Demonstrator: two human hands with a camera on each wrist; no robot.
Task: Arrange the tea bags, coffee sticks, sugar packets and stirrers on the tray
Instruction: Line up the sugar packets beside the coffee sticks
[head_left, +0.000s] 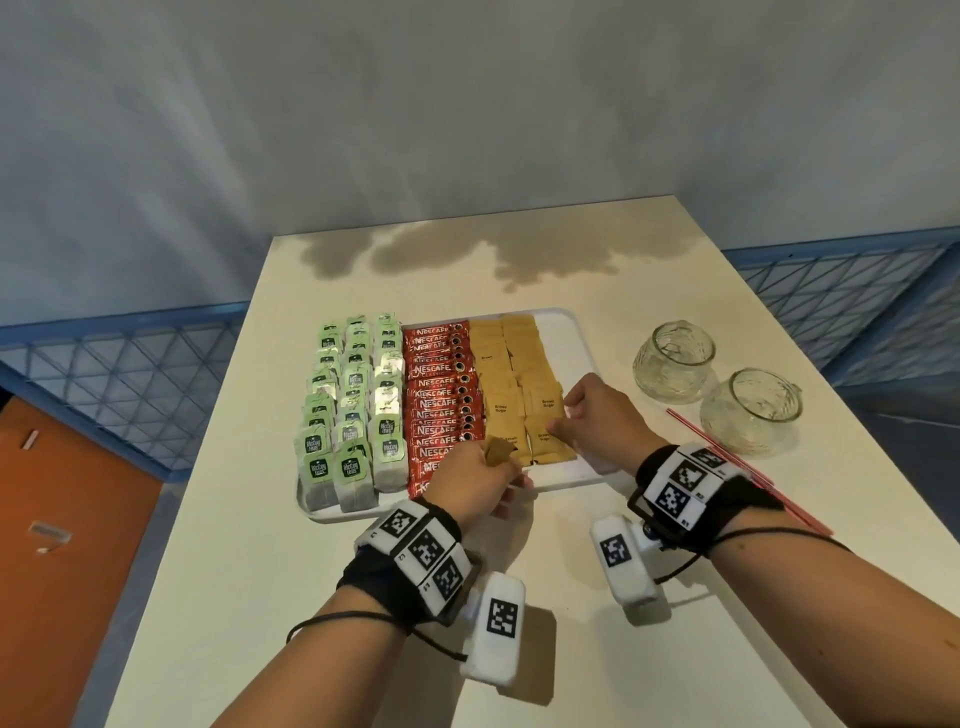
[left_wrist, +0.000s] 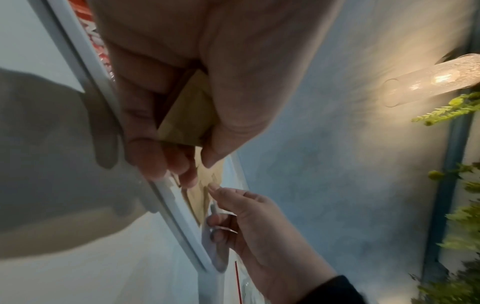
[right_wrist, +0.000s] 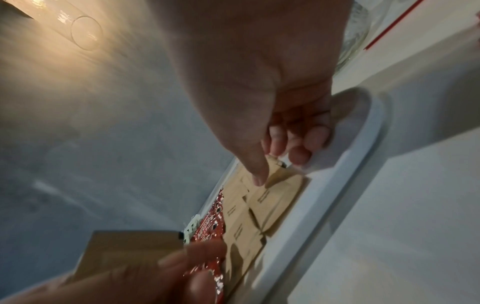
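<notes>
A white tray (head_left: 576, 338) holds three columns of green-tagged tea bags (head_left: 353, 405), a column of red coffee sticks (head_left: 441, 405) and two columns of brown sugar packets (head_left: 498, 374). My left hand (head_left: 478, 478) hovers over the tray's near edge and grips a small stack of sugar packets (left_wrist: 184, 119) between thumb and fingers. My right hand (head_left: 582, 415) is down on the right sugar column and pinches the edge of a sugar packet (right_wrist: 275, 174) that lies there. Red stirrers (head_left: 684, 423) lie on the table, right of the tray.
Two empty glass cups (head_left: 675, 361) (head_left: 750, 410) lie tipped on the cream table (head_left: 311, 597) right of the tray. A bare strip of tray floor shows right of the sugar. The table's edges drop to a blue mesh rail on both sides.
</notes>
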